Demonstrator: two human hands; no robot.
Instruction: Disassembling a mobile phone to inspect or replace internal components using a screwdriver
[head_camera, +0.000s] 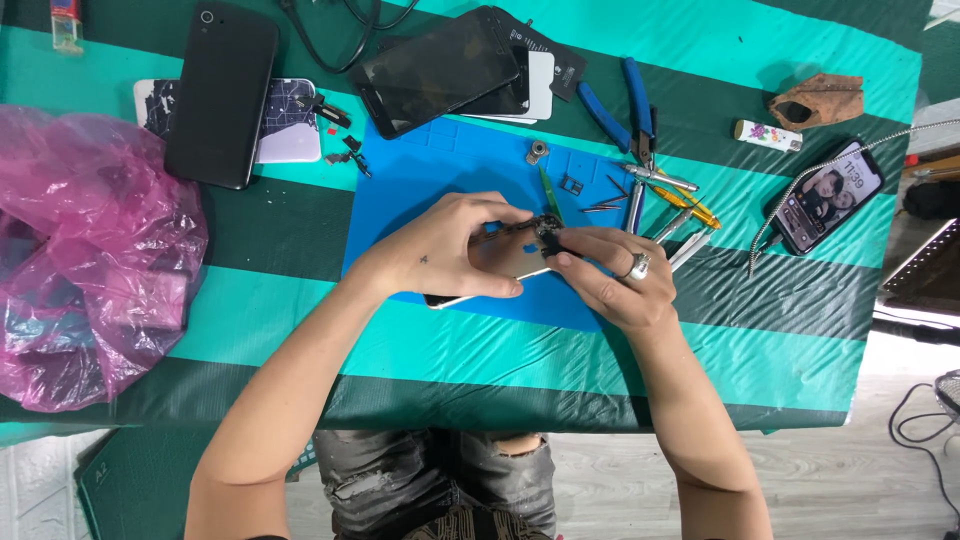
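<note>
Phone (500, 262), opened and tilted, is held over the blue mat (430, 180) on the striped table (400, 350). It is gripped by the left hand (455, 250), while a small dark part (549, 232) is pinched by the right hand (610, 280).

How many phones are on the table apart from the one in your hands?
At least 4: a black phone upper left on a white one, the dark stack at top centre, the lit phone right. The stack may hide more.

Opened phone body (500, 262), thin and pale-edged, held flat just above blue mat (450, 180), long side running left-right; small dark camera part (548, 232) pinched at its upper right corner.
</note>
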